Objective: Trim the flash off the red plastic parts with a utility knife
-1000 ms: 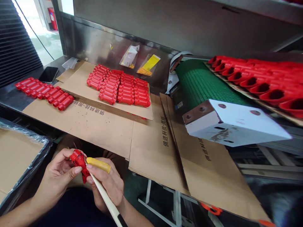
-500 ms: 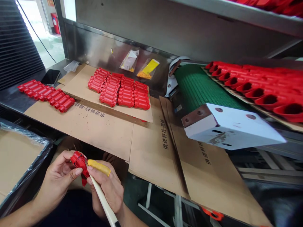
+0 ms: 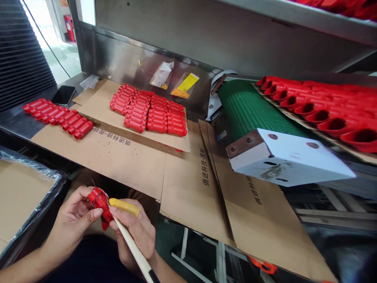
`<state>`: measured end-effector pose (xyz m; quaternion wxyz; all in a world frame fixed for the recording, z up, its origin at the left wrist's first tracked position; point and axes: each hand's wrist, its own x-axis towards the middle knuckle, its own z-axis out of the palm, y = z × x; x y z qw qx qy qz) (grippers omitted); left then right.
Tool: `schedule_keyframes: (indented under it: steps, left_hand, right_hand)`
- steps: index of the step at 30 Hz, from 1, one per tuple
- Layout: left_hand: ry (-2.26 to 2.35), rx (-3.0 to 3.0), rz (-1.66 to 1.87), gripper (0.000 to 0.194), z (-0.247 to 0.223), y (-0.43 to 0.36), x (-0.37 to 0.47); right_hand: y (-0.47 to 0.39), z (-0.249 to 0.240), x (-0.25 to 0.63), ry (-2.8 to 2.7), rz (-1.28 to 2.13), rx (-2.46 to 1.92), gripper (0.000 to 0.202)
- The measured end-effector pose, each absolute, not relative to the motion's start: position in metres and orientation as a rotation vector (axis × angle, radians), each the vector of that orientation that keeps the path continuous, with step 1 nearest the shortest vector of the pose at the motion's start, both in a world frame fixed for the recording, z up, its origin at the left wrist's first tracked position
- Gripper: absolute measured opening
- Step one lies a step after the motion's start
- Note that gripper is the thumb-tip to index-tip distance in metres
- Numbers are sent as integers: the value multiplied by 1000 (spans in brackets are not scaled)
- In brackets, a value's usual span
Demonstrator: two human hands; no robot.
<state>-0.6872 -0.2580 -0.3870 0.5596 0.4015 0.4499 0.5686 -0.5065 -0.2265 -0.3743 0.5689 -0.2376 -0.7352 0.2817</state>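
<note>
My left hand (image 3: 73,218) pinches a red plastic part (image 3: 98,199) between thumb and fingers, low in front of me. In my right hand (image 3: 137,228) is a slim cream-handled tool (image 3: 129,241) with a black section near its rear end, held like a pen. A yellow finger cot (image 3: 125,207) covers the index finger. The tool's tip is at the side of the red part; my fingers partly hide it, so its kind is not clear. Rows of similar red parts (image 3: 150,110) lie on a cardboard sheet (image 3: 179,144), and more red parts (image 3: 59,118) lie to the left.
A green conveyor belt (image 3: 244,106) with a white metal end guard (image 3: 288,157) stands at right, bearing a tray of red tubes (image 3: 324,106). Near the back wall are a phone (image 3: 63,95) and small plastic bags (image 3: 185,85). A plastic-lined box (image 3: 26,196) sits at left.
The tool and my right hand have shifted slightly right and down at the handle end. My left hand and the red part stay almost in place.
</note>
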Motion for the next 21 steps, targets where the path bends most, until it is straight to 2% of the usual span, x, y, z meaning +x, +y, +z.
schedule_keyframes:
  steps: [16, 21]
  left_hand:
    - [1101, 1008, 1345, 10, -380, -255, -685]
    - [1143, 1027, 1395, 11, -374, -251, -679]
  right_hand:
    - [-225, -371, -504, -1745, 657, -575, 49]
    - [-218, -371, -501, -1889, 612, -607, 35]
